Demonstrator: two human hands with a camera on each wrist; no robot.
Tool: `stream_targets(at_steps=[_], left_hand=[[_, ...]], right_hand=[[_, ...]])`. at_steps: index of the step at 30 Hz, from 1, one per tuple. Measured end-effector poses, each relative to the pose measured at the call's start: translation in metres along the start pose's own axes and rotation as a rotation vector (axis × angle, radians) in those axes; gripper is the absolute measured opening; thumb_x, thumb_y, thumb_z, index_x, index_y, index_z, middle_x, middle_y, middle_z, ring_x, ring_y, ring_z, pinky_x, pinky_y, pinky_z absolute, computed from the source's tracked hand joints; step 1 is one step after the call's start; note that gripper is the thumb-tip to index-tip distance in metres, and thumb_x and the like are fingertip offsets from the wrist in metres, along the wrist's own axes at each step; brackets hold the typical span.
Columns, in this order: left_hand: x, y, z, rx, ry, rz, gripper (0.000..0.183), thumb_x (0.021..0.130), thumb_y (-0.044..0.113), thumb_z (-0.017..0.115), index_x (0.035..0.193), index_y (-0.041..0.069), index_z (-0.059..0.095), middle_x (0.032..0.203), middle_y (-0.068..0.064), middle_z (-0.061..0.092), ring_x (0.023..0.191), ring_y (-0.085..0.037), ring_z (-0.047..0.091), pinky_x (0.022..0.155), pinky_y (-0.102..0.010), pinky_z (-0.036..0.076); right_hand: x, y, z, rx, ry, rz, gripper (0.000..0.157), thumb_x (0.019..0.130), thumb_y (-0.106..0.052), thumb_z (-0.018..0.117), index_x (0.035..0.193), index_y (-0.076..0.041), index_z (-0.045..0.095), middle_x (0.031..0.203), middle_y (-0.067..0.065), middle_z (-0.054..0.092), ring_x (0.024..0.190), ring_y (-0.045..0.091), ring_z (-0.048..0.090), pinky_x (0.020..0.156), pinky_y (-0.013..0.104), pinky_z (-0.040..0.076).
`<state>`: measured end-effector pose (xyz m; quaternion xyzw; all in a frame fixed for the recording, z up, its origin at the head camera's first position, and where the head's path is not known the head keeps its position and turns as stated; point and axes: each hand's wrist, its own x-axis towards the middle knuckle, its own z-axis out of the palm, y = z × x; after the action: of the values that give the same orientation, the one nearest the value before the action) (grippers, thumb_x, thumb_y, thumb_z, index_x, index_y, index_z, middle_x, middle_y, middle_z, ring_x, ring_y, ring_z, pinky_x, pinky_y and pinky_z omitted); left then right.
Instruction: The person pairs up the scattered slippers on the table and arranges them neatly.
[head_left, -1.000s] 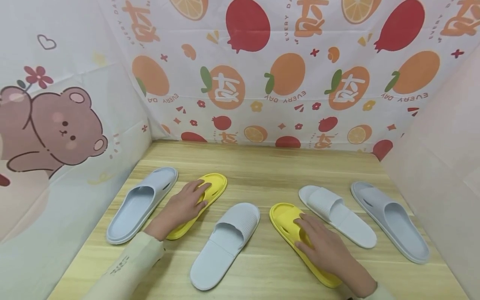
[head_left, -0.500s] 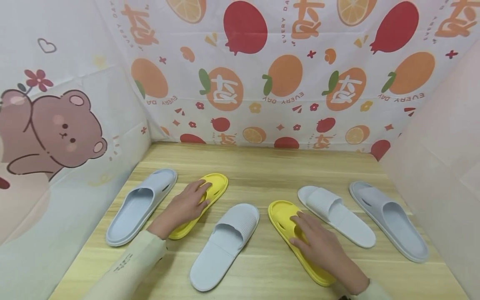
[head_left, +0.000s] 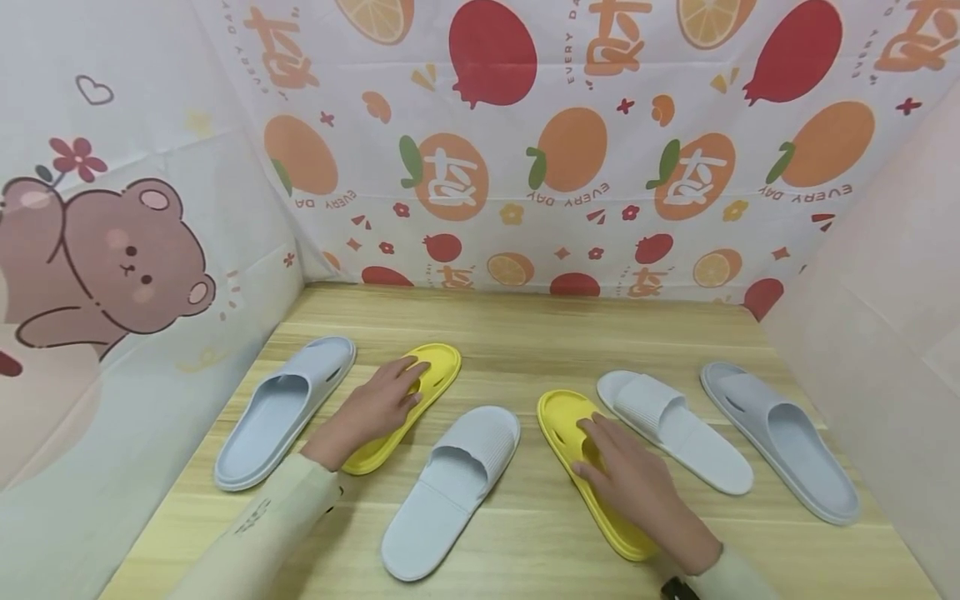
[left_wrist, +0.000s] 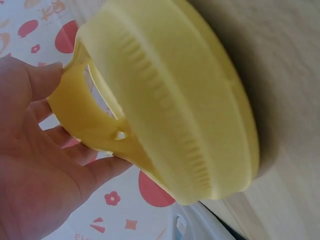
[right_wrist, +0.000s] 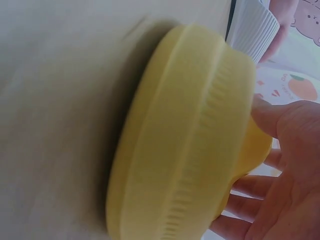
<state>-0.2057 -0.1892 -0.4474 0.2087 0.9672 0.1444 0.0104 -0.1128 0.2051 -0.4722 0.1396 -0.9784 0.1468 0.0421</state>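
Two yellow slippers lie on the wooden surface, toes pointing away from me. My left hand (head_left: pixel 381 402) holds the left yellow slipper (head_left: pixel 444 362) by its strap, fingers spread over the top. In the left wrist view the thumb (left_wrist: pixel 46 80) sits at one edge of that strap, the heel end towards the camera. Farther right, my right hand (head_left: pixel 632 471) grips the strap of the other yellow slipper (head_left: pixel 562 408). The right wrist view shows its heel (right_wrist: pixel 175 135) close up, with the thumb and fingers around the strap beyond. Both hands cover part of the straps.
A blue-grey slipper (head_left: pixel 264 421) lies at far left, its match (head_left: pixel 806 458) at far right. One white ribbed slipper (head_left: pixel 431 521) lies between my hands, another (head_left: pixel 701 450) right of my right hand. Printed cloth walls (head_left: pixel 510 167) enclose the wooden surface (head_left: pixel 517 325).
The right hand and its yellow slipper have slid away from me and slightly left. The left hand and its slipper have shifted a little forward and right. The other slippers stay put.
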Motion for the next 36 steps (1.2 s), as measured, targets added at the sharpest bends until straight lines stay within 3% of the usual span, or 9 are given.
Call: stream_targets(at_steps=[6,11,22,29,36], left_hand=[[0.009,0.009,0.003,-0.03,0.011,-0.018,0.052,0.103,0.018,0.057,0.151,0.007,0.043,0.155,-0.025,0.038,0.142,-0.044,0.038,0.098,-0.066,0.045],[0.019,0.017,0.005,-0.055,0.023,0.009,0.052,0.101,0.013,0.059,0.15,0.0,0.043,0.153,-0.031,0.038,0.141,-0.048,0.037,0.105,-0.064,0.041],[0.04,0.02,0.002,-0.085,-0.048,-0.01,0.055,0.104,0.019,0.057,0.153,0.001,0.039,0.155,-0.031,0.036,0.143,-0.048,0.035,0.113,-0.061,0.034],[0.052,0.024,-0.001,-0.079,-0.059,0.015,0.054,0.104,0.018,0.056,0.152,-0.001,0.039,0.153,-0.031,0.038,0.142,-0.047,0.038,0.115,-0.059,0.034],[0.064,0.026,-0.002,-0.047,-0.071,0.038,0.055,0.103,0.018,0.057,0.15,-0.003,0.04,0.15,-0.031,0.042,0.138,-0.046,0.043,0.114,-0.057,0.036]], right_hand=[[0.005,-0.002,0.001,-0.004,0.013,0.007,0.061,0.093,-0.046,0.069,0.145,-0.02,0.05,0.152,0.013,0.049,0.137,0.034,0.05,0.093,0.062,0.051],[0.009,-0.003,0.002,-0.003,0.023,0.008,0.062,0.093,-0.045,0.069,0.146,-0.018,0.05,0.153,0.015,0.048,0.138,0.035,0.05,0.101,0.059,0.048],[0.022,-0.007,0.007,0.0,0.004,0.032,0.064,0.095,-0.046,0.067,0.148,-0.016,0.047,0.151,0.015,0.049,0.14,0.034,0.048,0.106,0.055,0.046],[0.034,-0.011,0.007,-0.042,0.039,0.025,0.063,0.094,-0.044,0.069,0.145,-0.014,0.048,0.136,0.01,0.057,0.123,0.028,0.06,0.085,0.046,0.055],[0.044,-0.015,0.008,-0.023,0.021,0.063,0.065,0.095,-0.047,0.067,0.147,-0.016,0.046,0.143,0.011,0.054,0.129,0.03,0.055,0.087,0.055,0.054]])
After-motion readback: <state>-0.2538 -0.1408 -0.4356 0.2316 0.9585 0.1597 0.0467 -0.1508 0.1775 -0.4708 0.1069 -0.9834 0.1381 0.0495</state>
